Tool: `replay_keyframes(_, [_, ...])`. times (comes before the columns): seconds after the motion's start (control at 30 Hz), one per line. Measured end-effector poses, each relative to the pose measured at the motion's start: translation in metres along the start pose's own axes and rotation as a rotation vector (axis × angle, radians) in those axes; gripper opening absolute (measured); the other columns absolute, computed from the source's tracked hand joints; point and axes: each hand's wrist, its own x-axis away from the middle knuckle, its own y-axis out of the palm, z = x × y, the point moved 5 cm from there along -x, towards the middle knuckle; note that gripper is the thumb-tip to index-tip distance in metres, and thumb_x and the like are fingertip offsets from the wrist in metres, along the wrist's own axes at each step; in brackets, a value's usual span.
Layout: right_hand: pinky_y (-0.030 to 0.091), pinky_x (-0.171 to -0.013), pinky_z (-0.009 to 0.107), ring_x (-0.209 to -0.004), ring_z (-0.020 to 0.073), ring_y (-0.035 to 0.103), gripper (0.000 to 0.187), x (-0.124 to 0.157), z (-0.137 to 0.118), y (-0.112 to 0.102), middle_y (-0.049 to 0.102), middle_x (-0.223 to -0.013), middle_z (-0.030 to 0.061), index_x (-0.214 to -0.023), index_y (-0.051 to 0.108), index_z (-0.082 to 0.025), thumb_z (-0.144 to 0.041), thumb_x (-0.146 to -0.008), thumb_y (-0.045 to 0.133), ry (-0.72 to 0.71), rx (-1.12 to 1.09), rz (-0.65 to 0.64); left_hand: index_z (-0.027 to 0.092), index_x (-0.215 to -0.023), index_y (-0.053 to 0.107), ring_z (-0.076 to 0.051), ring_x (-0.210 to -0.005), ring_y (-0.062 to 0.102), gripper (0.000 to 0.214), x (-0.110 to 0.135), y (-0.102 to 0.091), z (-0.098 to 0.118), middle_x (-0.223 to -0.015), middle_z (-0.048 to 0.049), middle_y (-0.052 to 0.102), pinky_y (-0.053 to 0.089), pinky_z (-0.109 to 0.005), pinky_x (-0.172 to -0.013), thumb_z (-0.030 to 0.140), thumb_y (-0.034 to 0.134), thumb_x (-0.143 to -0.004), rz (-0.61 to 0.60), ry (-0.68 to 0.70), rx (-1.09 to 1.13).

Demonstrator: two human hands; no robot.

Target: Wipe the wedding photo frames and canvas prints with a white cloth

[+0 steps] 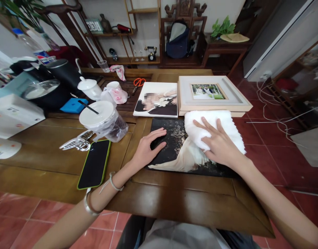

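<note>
A dark photo panel [171, 152] with a flowing pale dress printed on it lies flat at the table's front edge. My left hand [150, 147] rests on its left side, thumb and fingers apart, holding nothing. On the panel's right part, a fluffy white towel [228, 128] is bunched under my right hand [217, 138]. The fingers of that hand are spread over the towel, which they press and grip; its underside is hidden. Just behind are a smaller photo print [159, 103] and a pale wooden frame [183, 93] holding a small picture, stacked on another frame.
Left of the panel are a phone [94, 164], a clear hair clip [77, 141] and a lidded drink cup [104, 119] with a straw. Orange-handled scissors [139, 83], a white teapot [89, 88] and a black pot [47, 95] stand farther back. Cables [274, 100] trail across the right floor.
</note>
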Motion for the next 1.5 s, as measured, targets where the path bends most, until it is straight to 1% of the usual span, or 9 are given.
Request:
replay_keyframes(0.2, [0.021,-0.108,0.066,-0.142,0.0396,0.017,0.016,0.009,-0.008,0.003,0.029,-0.153,0.0144,-0.073,0.066,-0.014,-0.02,-0.079,0.052,0.018,-0.063,-0.03,0.02,-0.116,0.064,-0.022,-0.124,0.055,0.029,0.0,0.0,-0.001,-0.126,-0.0084,0.064,0.041,-0.043,-0.109,0.024,0.06,-0.088,0.016,0.005,-0.015])
replay_keyframes(0.4, [0.009,-0.111,0.065,-0.144,0.038,0.01,0.01,0.051,-0.063,-0.007,0.024,-0.156,0.0068,-0.071,0.067,-0.018,-0.019,-0.073,0.057,-0.025,-0.26,-0.119,0.021,-0.117,0.064,-0.022,-0.124,0.055,0.03,0.001,0.0,-0.001,-0.126,-0.0076,0.065,0.041,-0.044,-0.109,0.025,0.06,-0.088,0.016,0.007,-0.034])
replay_keyframes(0.57, [0.009,-0.109,0.067,-0.143,0.0386,0.013,0.006,0.081,-0.097,-0.017,0.027,-0.155,0.0053,-0.071,0.064,-0.021,-0.023,-0.069,0.059,-0.118,-0.39,-0.13,0.02,-0.117,0.064,-0.022,-0.124,0.055,0.029,0.001,0.001,-0.002,-0.126,-0.0078,0.065,0.04,-0.043,-0.109,0.025,0.06,-0.088,0.012,0.007,-0.023])
replay_keyframes(0.7, [0.012,-0.111,0.064,-0.142,0.0354,0.02,0.005,0.07,-0.083,-0.018,0.037,-0.151,0.0067,-0.069,0.061,-0.02,-0.02,-0.07,0.057,-0.116,-0.335,-0.095,0.02,-0.116,0.064,-0.023,-0.124,0.055,0.029,0.0,0.0,-0.002,-0.126,-0.0081,0.065,0.04,-0.043,-0.109,0.025,0.06,-0.088,0.009,0.009,-0.02])
replay_keyframes(0.87, [0.015,-0.111,0.065,-0.141,0.0328,0.025,0.009,0.034,-0.046,-0.015,0.042,-0.147,0.0075,-0.067,0.057,-0.02,-0.017,-0.075,0.053,-0.068,-0.234,-0.056,0.02,-0.115,0.065,-0.023,-0.125,0.055,0.028,0.0,0.001,-0.001,-0.126,-0.0084,0.064,0.041,-0.044,-0.109,0.025,0.059,-0.088,-0.007,0.006,-0.007])
replay_keyframes(1.0, [0.012,-0.11,0.069,-0.141,0.0328,0.024,0.015,0.005,-0.017,-0.006,0.041,-0.148,0.011,-0.07,0.056,-0.019,-0.018,-0.083,0.049,-0.035,-0.188,-0.006,0.02,-0.115,0.065,-0.023,-0.125,0.055,0.028,0.0,0.0,-0.001,-0.127,-0.0084,0.064,0.041,-0.044,-0.108,0.025,0.059,-0.089,-0.008,-0.001,-0.003])
replay_keyframes(1.17, [0.016,-0.108,0.07,-0.141,0.0332,0.024,0.018,-0.017,0.003,0.002,0.042,-0.147,0.0087,-0.075,0.057,-0.019,-0.023,-0.089,0.047,-0.003,-0.172,0.063,0.02,-0.114,0.065,-0.022,-0.125,0.054,0.027,0.0,0.0,-0.001,-0.126,-0.0083,0.064,0.041,-0.043,-0.108,0.025,0.059,-0.089,-0.002,0.004,-0.004])
replay_keyframes(1.33, [0.018,-0.108,0.069,-0.141,0.0341,0.024,0.017,-0.009,-0.011,-0.001,0.043,-0.146,0.0085,-0.073,0.06,-0.018,-0.018,-0.084,0.048,-0.014,-0.183,0.029,0.02,-0.114,0.065,-0.021,-0.124,0.055,0.026,0.0,0.0,-0.001,-0.126,-0.0085,0.064,0.041,-0.043,-0.108,0.024,0.059,-0.089,0.007,0.008,-0.007])
replay_keyframes(1.5, [0.008,-0.11,0.068,-0.143,0.036,0.013,0.012,0.027,-0.055,-0.007,0.033,-0.152,0.0083,-0.071,0.065,-0.017,-0.017,-0.074,0.054,-0.073,-0.261,-0.088,0.02,-0.114,0.065,-0.021,-0.125,0.055,0.026,0.0,0.001,-0.002,-0.126,-0.0085,0.065,0.041,-0.043,-0.109,0.024,0.059,-0.089,0.001,0.013,-0.02])
